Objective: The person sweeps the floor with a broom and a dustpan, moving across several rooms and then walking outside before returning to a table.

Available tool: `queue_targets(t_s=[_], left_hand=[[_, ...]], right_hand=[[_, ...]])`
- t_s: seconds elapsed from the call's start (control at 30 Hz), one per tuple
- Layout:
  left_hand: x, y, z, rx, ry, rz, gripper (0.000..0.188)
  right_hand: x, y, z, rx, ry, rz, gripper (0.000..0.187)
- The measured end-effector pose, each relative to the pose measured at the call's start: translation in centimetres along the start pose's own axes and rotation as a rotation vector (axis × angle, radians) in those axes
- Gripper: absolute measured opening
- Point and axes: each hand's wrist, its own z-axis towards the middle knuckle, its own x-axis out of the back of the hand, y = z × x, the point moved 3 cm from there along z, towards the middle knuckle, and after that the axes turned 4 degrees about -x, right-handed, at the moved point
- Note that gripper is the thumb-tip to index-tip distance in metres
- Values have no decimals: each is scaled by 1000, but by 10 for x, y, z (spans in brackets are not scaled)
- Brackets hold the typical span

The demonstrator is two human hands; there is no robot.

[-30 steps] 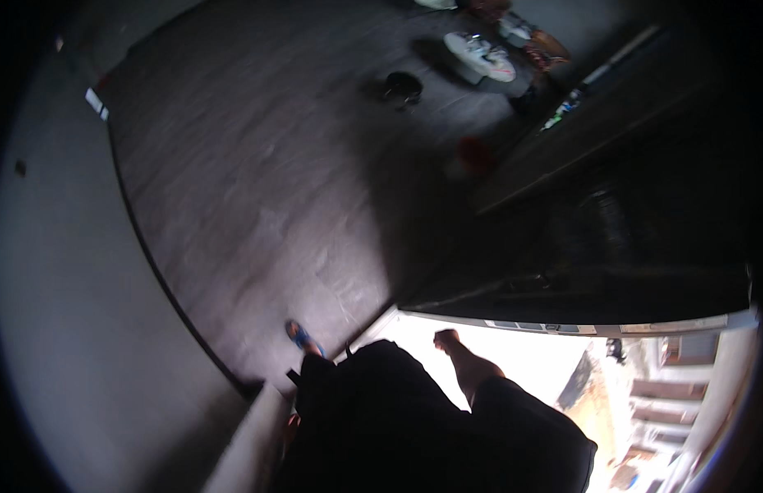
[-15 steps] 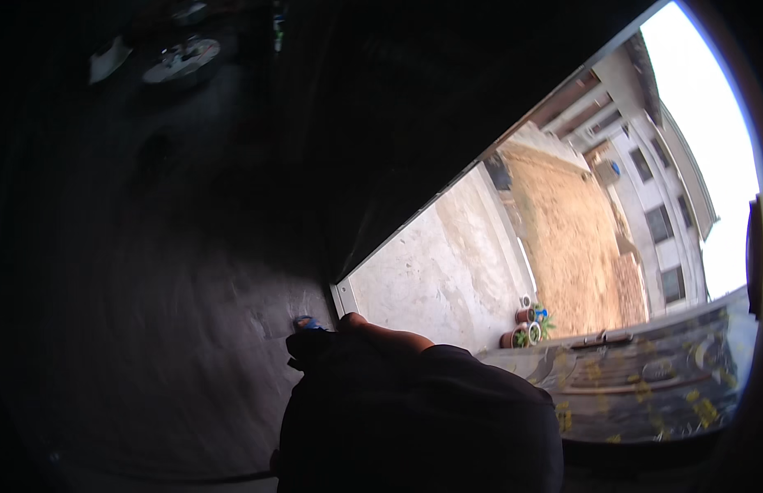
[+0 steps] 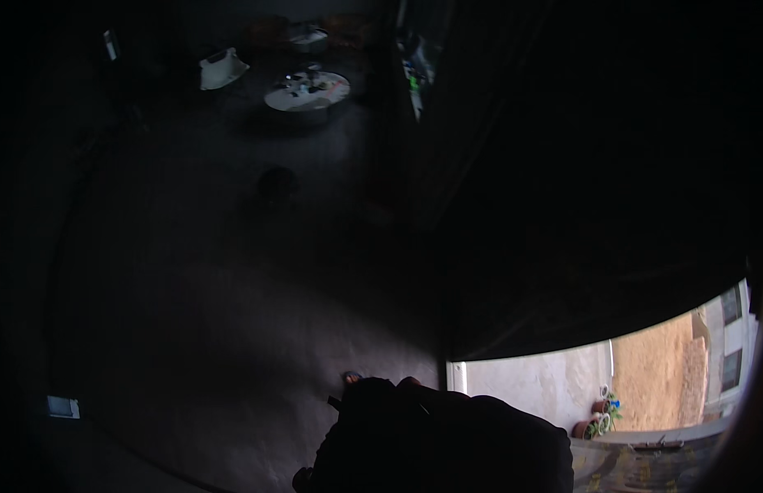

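Note:
My body in dark clothing (image 3: 447,444) fills the lower middle and is nearly black. At its upper edge shows a small patch of skin, apparently my right hand (image 3: 409,383), close to the white door frame (image 3: 458,378); its fingers cannot be made out. A dark rounded shape at the lower edge looks like my left hand (image 3: 302,479), too dark to show its fingers. I see nothing held in either. Just ahead of my body, a sandalled foot (image 3: 351,377) rests on the dark floor (image 3: 234,353).
A large dark door panel (image 3: 595,271) spans the right side. Past the opening lie pale concrete (image 3: 529,386), potted plants (image 3: 595,423) and sandy ground (image 3: 657,370). Far inside stand a round table (image 3: 307,90) with small things on it, and a white chair (image 3: 223,70).
My view has swung to the right and up. The bright doorway has dropped to the lower right and shows much less of the outdoors. More of the dark room, with its table and chair, shows.

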Motion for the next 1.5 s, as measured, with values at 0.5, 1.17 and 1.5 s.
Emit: queue_targets(t_s=[0.5,1.17,1.5], left_hand=[[86,233,201,114,-25,-46,28],[161,726,530,-105,-251,-337,28],[57,915,635,40,-17,41,22]], right_hand=[[110,-366,245,143,-187,437,12],[156,-695,428,-36,-44,-520,22],[354,-936,624,-169,90,792,18]])
